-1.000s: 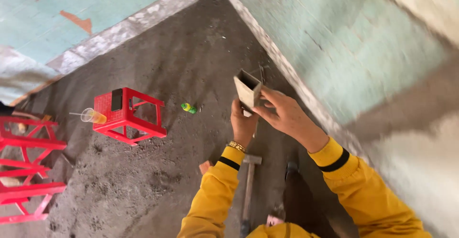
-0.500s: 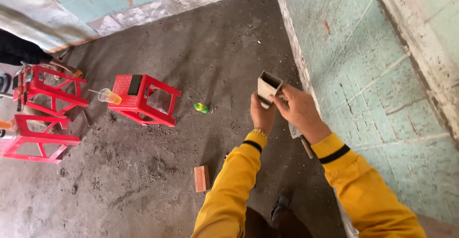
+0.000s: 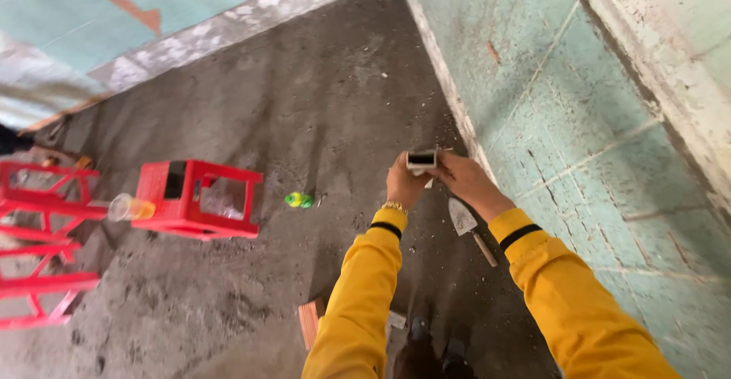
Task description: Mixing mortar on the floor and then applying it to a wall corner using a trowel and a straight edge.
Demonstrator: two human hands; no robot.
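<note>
Metal hollow box section (image 3: 421, 158), open end facing the camera, inside dark and seemingly empty, hard to tell. Left hand (image 3: 403, 183) and right hand (image 3: 466, 181) both clamp it, one on each side, the piece sitting between the fingertips, held up above the grey floor (image 3: 304, 105) near the green tiled wall (image 3: 548, 120). Trowel (image 3: 466, 221) lies on the floor just under the right wrist. Red stool (image 3: 199, 199) lies on its side to the left, a plastic cup (image 3: 126, 208) touching it, a small green-yellow ball (image 3: 298, 199) nearby. Brick piece (image 3: 308, 322) lies below the left sleeve.
</note>
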